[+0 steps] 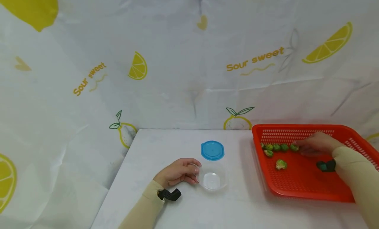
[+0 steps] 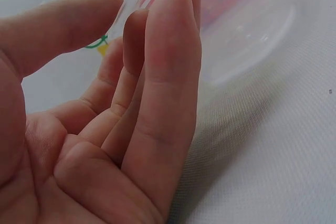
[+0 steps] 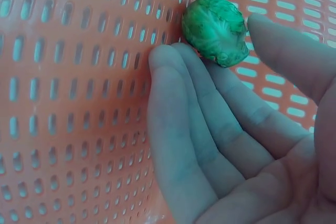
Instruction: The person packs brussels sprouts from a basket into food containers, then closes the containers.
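My left hand [image 1: 182, 171] holds the rim of a small clear plastic bowl [image 1: 211, 181] from its left side. In the left wrist view the bowl [image 2: 252, 45] shows behind the fingertips, with thumb and fingers at its edge. My right hand [image 1: 315, 144] reaches into a red plastic basket [image 1: 299, 189], where thumb and fingertips pinch a green Brussels sprout [image 3: 215, 30] near the basket's back wall. More Brussels sprouts [image 1: 276, 147] lie in a row to the left of that hand, and a paler, leafier one [image 1: 281, 164] sits closer to the basket's middle.
A blue lid [image 1: 212, 150] lies flat on the white table [image 1: 165, 143], just behind the bowl. The basket takes up the table's right side. Behind everything hangs a white cloth [image 1: 177, 74] printed with lemons.
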`<state>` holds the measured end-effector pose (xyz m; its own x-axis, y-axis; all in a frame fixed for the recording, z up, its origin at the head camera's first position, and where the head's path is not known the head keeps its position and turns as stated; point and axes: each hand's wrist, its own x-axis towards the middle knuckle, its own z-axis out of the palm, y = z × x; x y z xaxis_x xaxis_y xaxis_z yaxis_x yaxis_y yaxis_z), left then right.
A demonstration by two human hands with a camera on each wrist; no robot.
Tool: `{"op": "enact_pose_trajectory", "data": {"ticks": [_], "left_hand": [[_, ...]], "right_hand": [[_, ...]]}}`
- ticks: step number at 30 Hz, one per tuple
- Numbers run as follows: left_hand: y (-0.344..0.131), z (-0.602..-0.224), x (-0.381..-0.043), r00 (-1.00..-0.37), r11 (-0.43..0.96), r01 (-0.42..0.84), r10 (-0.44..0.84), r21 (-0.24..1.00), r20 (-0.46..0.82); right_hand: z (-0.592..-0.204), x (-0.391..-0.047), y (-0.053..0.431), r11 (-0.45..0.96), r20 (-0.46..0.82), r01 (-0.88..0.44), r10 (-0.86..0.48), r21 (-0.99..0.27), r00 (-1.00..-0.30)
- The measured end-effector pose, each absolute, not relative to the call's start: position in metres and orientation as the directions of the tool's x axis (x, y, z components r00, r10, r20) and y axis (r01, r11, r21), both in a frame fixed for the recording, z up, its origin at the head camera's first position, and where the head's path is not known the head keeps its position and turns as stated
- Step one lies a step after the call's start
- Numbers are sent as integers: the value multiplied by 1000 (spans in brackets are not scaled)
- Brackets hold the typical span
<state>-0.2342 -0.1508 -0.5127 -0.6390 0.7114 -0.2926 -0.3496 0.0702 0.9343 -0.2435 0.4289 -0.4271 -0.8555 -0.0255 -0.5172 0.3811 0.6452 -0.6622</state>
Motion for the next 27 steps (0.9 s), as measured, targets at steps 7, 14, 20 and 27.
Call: {"op": "enact_pose_trajectory", "data": {"ticks": [7,14,20,27], "left_hand": [[-145,-510,-235,-626,75,-344,725,936,-288],[-142,-509,-235,-626,80,-335,726,939,-285],[-143,-512,-236,-631,88,-324,722,942,-284],[-155,-517,-237,-646,74,-329,710,941,-281]], "right_hand": [[-426,-240,431,614,-531,418,-2,-670,-848],[-428,-236,435,651,-538,417,17,-634,-843],[-421,-227,434,660,-547,408,-4,-631,-837],[-398,-217,426,781,-482,259,-61,-568,-874]]}}
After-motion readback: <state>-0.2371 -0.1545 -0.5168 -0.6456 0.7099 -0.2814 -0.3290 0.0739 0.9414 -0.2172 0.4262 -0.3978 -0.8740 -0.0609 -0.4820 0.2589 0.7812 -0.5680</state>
